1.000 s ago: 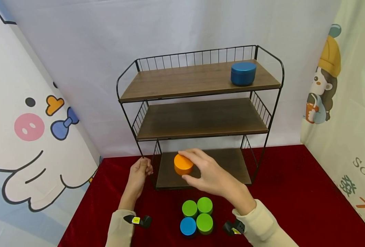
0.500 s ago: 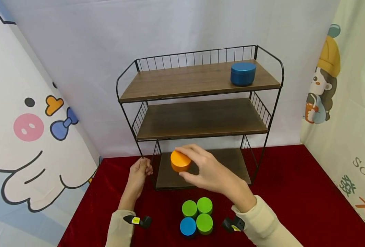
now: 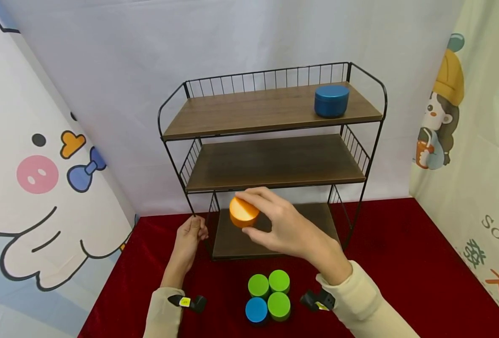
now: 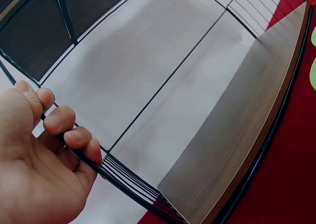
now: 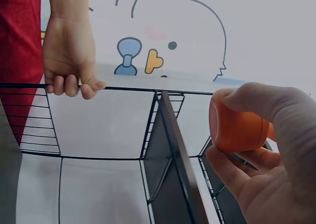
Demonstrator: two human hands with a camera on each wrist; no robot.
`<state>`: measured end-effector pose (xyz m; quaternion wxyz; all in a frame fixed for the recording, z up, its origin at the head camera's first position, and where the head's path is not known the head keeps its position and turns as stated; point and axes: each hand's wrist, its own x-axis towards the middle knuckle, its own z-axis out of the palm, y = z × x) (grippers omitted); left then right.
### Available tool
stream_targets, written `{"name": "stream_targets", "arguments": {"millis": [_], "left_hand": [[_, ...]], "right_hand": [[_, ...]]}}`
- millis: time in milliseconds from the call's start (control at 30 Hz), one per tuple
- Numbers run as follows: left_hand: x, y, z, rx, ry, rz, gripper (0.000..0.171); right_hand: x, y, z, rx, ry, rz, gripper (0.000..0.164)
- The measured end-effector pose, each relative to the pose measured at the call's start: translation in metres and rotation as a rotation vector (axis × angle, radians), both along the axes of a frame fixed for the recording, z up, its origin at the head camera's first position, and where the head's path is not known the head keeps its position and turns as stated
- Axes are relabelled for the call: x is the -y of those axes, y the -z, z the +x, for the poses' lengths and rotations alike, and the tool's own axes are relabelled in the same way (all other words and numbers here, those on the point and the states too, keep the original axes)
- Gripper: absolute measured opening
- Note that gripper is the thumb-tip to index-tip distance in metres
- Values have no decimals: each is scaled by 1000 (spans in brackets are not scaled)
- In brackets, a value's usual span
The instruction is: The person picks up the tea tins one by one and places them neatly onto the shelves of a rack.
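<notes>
An orange round tin (image 3: 243,212) is pinched between the thumb and fingers of my right hand (image 3: 281,225), held up in front of the shelf rack, below its middle board. In the right wrist view the orange tin (image 5: 237,122) shows its side and one rounded end. My left hand (image 3: 190,232) grips the rack's black front left post low down; in the left wrist view the fingers of this left hand (image 4: 54,150) curl round the black wire. The three-tier rack has brown boards, with the middle board (image 3: 275,162) and bottom board (image 3: 313,223) bare.
A blue oval tin (image 3: 331,101) stands at the right of the top board (image 3: 249,110). On the red cloth (image 3: 401,263) before the rack sit several green tins (image 3: 279,306) and a blue tin (image 3: 256,310), grouped closely. Patterned curtains hang at both sides.
My right hand has moved the orange tin slightly up and to the left, and the tin has tilted a little. The left hand keeps its grip on the post.
</notes>
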<state>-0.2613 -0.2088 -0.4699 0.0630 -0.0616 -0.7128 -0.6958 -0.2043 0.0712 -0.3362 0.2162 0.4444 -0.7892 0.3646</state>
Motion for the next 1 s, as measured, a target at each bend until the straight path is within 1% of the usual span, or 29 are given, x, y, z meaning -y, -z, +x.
{"name": "stream_targets", "arguments": {"millis": [200, 333, 467, 600, 733, 867, 1000], "left_hand": [[0, 2, 1, 4, -3, -3, 42], [0, 2, 1, 1, 0, -3, 45], [0, 3, 1, 4, -4, -1, 43], [1, 3, 0, 3, -7, 1, 40], [1, 3, -1, -4, -4, 3, 40], [1, 1, -1, -13, 2, -6, 42], [0, 1, 0, -23, 7, -7, 42]], "right_hand": [[-1, -11, 0, -19, -3, 5, 66], [-2, -16, 0, -43, -7, 10, 65], [-2, -22, -1, -78, -18, 23, 65], [-2, -33, -2, -125, -25, 28, 64], [-2, -44, -3, -161, -35, 28, 63], [-3, -53, -4, -169, -41, 14, 64], [-4, -58, -6, -173, -38, -9, 64]]}}
